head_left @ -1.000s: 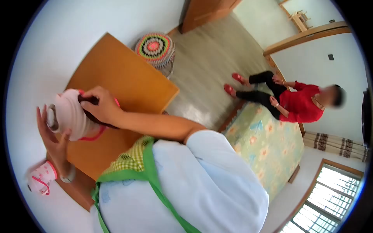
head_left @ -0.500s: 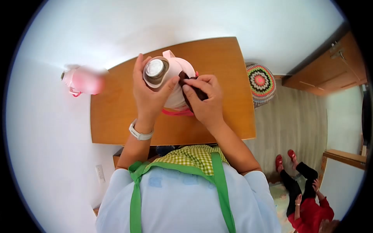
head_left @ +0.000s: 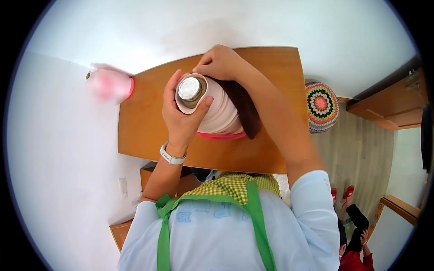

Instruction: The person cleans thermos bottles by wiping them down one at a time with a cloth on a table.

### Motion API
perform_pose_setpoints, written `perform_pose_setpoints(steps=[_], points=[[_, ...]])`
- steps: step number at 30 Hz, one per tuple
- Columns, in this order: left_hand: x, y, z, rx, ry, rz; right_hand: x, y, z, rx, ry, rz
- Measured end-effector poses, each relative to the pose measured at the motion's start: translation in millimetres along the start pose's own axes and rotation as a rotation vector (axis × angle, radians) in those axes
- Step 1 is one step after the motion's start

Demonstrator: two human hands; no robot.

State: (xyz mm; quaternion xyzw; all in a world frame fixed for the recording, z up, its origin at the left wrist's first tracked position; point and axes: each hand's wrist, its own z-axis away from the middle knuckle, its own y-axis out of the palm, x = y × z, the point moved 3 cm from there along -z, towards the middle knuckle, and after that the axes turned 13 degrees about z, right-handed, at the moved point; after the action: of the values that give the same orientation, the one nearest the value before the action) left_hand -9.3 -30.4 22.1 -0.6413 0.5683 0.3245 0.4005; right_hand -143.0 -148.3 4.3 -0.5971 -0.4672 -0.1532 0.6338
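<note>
One hand, the left (head_left: pixel 181 118), curls round the neck of a pale pink flask (head_left: pixel 220 111), thumb along the near side and fingers round the outer side, gripping it. The right hand (head_left: pixel 220 64) reaches across above the flask, fingers bent and drawn together on the upper end of a dark brown cloth (head_left: pixel 244 106) at the far side of the neck. From there the cloth hangs along the flask's right side, its loose end lying just beside the base.

The flask is over the middle of the counter (head_left: pixel 147 124). Its long axis runs aslant, mouth to the upper left and partly facing the camera, base to the lower right, where a bright pink band (head_left: pixel 221 136) shows. How far it leans from upright, I cannot tell. A silvery cap (head_left: pixel 189 88) sits inside the mouth.

On the left wrist is a white watch (head_left: pixel 172 154). By the counter's left edge is a second flask (head_left: pixel 108 86), partly blurred, its top pointing left and its base right. Right of the counter stands a stool (head_left: pixel 322 105) with a ringed, many-coloured cover; beyond it are the door (head_left: pixel 393 101) and, lower down, a person in red (head_left: pixel 357 261), partly cut off.
</note>
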Motion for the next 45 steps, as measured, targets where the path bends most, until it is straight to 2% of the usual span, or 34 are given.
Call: perform_pose_setpoints(steps=[2,6,9,13,17,19,21,23,24,26,29,33,35,36,38,40,41,43,45], points=[[1,-1,-1,0.006,0.004,0.009,5,12,-27,0.180,-0.028,0.255],[2,0,-1,-0.024,0.022,-0.020,3,18,-34,0.235,0.012,0.316],[0,2,3,-0.029,0.075,-0.081,-12,5,12,-0.154,-0.035,0.085],[4,6,2,-0.006,0.086,-0.075,-3,18,104,-0.853,-0.061,0.085],[-6,14,5,0.115,0.131,-0.072,-2,8,141,-0.901,-0.011,0.136],[0,13,-3,0.116,0.058,0.071,-21,5,155,-0.788,-0.009,-0.068],[4,16,-3,0.119,0.062,0.080,-34,2,167,-0.775,-0.013,-0.021],[2,15,-2,0.161,0.081,0.036,-83,28,186,-0.696,0.506,-0.813],[1,14,-3,0.153,0.049,0.025,-95,33,195,-0.702,0.518,-0.818],[2,15,-6,0.174,0.053,0.017,-110,43,206,-0.699,0.576,-1.407],[-3,9,-9,0.197,0.024,0.059,-90,35,201,-0.638,0.522,-1.509],[3,10,-3,0.171,-0.004,0.037,-38,5,175,-0.511,0.329,-1.433],[6,9,-1,0.108,0.001,0.051,-38,23,158,-0.519,0.238,-1.073],[6,11,0,0.087,0.007,0.040,-50,38,150,-0.524,0.245,-1.079],[6,12,-1,0.092,-0.002,0.054,-90,70,139,-0.766,0.391,-0.516],[5,8,0,0.126,0.016,0.007,-134,103,138,-0.665,0.583,-0.395],[4,8,1,0.122,0.005,-0.005,-154,119,138,-0.651,0.587,-0.405],[4,11,1,0.056,-0.010,0.052,-186,140,139,-0.556,0.760,-0.262],[4,10,3,0.048,-0.004,0.036,-185,142,137,-0.562,0.756,-0.246]])
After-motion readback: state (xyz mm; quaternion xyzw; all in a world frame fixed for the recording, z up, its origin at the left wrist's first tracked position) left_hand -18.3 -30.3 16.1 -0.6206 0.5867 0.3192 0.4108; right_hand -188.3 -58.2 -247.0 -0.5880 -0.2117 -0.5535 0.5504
